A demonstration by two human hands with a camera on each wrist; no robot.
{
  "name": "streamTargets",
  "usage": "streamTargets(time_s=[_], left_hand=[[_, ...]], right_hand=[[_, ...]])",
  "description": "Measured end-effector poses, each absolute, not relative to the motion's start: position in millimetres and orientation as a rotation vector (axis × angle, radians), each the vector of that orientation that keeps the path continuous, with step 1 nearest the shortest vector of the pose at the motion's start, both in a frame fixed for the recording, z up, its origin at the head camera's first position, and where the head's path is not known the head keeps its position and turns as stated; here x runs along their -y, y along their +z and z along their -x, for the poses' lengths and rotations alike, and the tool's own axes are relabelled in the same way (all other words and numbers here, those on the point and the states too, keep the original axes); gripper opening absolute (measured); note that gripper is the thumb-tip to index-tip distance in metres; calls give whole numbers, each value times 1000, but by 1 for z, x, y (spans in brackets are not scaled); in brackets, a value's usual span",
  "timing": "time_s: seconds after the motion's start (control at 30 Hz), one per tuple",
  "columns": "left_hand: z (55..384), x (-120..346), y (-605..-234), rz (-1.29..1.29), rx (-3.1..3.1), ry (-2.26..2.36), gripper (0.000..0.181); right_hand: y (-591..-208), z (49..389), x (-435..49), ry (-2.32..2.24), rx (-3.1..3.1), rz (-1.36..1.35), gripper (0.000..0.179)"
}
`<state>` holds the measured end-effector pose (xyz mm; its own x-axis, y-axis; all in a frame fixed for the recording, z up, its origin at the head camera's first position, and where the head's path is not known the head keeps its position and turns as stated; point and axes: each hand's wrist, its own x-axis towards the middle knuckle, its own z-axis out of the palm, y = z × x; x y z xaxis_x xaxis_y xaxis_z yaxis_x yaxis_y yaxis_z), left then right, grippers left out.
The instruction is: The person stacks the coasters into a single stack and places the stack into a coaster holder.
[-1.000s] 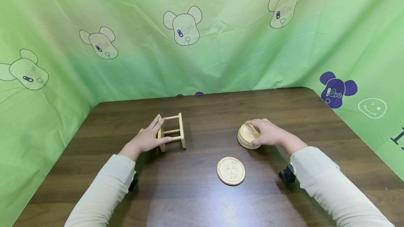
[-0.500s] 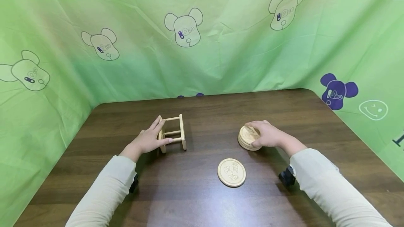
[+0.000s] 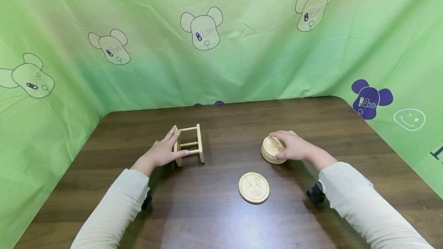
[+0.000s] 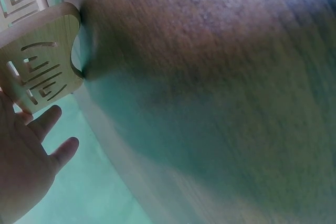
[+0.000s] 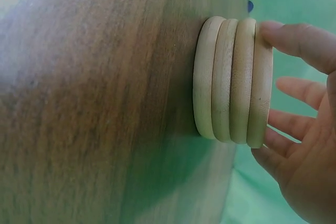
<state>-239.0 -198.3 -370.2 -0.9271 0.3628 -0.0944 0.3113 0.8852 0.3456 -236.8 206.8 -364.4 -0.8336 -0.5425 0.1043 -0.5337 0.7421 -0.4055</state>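
Observation:
On the left of the table lies a pale wooden coaster rack [image 3: 200, 145] with two side panels joined by rods. My left hand [image 3: 160, 153] holds its left panel, thumb at the near side and fingers at the far top. In the left wrist view the panel [image 4: 44, 59] shows cut-out slots, and two fingers of the hand [image 4: 23, 166] stand free. To the right stands a stack of several round wooden coasters [image 5: 223, 82]. My right hand [image 3: 294, 147] grips the top coaster [image 5: 261, 87] by its edge, thumb opposite fingers. One engraved coaster [image 3: 253, 188] lies flat nearer me.
The dark wood-grain table [image 3: 221, 218] reflects a bright glare at its near middle. Green cloth [image 3: 242, 72] with printed bear heads hangs behind and on both sides. Black wrist cameras sit under both white sleeves [image 3: 114, 206].

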Motion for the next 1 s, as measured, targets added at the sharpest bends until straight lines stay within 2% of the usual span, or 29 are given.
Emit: streamTargets(time_s=[1.0], left_hand=[[237,197,-369,-521,-2901,495,90]], right_hand=[[-356,206,-190,-757,-2845,990,67]])
